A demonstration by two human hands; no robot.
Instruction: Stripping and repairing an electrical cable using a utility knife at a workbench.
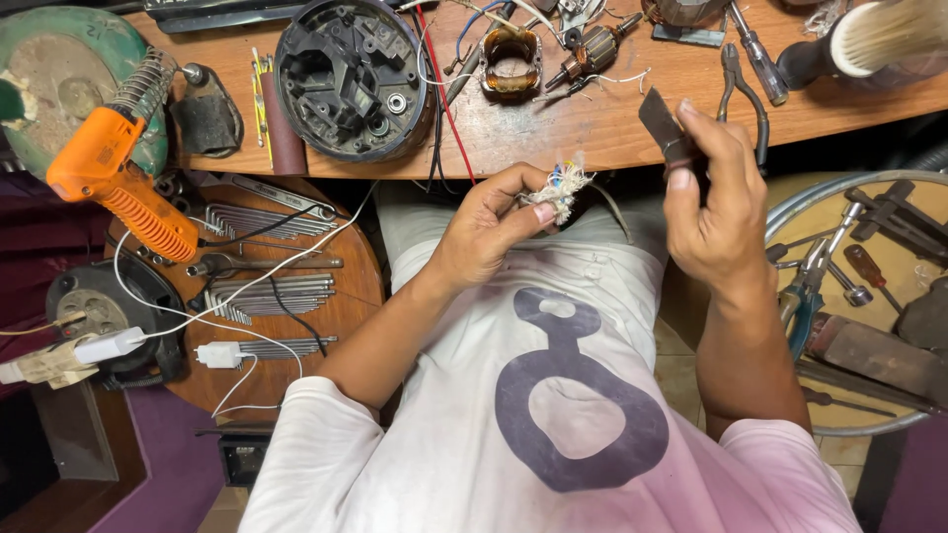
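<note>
Your left hand (pixel 484 232) pinches the wire bundle (pixel 559 190) at its near end; the frayed tips point right and far. Your right hand (pixel 719 212) grips the dark blade (pixel 662 123), just right of the bundle, apart, above your lap near the worktop (pixel 592 138) edge.

An orange hot-glue gun (pixel 118 188) lies at the left above rows of hex keys (pixel 262 296). On the wooden tabletop (pixel 592 128) sit a black round motor housing (pixel 351 79), a copper-wound stator (pixel 512 61) (armature (pixel 592 49) just beside it) and pliers (pixel 741 94).
</note>
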